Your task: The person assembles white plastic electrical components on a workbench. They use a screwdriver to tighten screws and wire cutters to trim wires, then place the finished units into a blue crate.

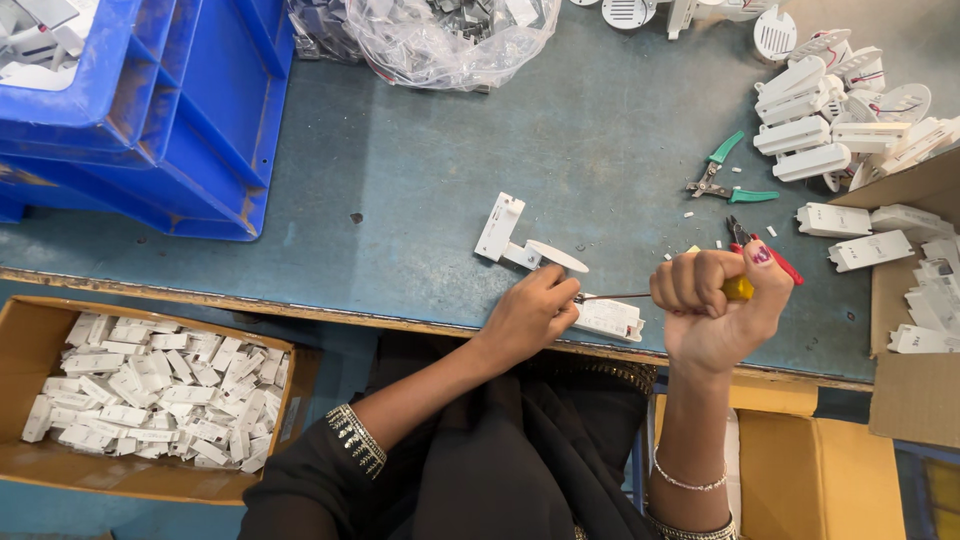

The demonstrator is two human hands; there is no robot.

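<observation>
Two bare hands at lower centre of frame, over the near edge of a worn blue-grey worktable [420, 190]. Left hand [530, 310]: fingers pinched down on a small flat white plastic housing [610, 318], pressing it to the table edge. Right hand [715, 300]: clenched in a fist around a yellow-handled screwdriver [740, 289], thin metal shaft running leftward to the housing; exact tip contact hidden, probably at the housing's left end.

Just above the left hand, centre of frame: one white plastic bracket piece with an oval flap [525, 245], lying loose.

Right of centre: green-handled pliers [725, 180], jaws open, well apart from the hands. Red-handled cutters [765, 250], partly hidden behind the right fist.

Upper right: heap of white plastic housings and round vented covers [830, 110]. Right edge: brown cardboard box [915, 370] with more white housings.

Upper left: stacked blue plastic crates [190, 110]. Top centre: clear plastic bag of small parts [450, 40].

Lower left, below table level: open brown cardboard carton of small white plastic pieces [150, 395].

Black sleeves with silver-trimmed cuffs; thin bracelet on the right wrist.
</observation>
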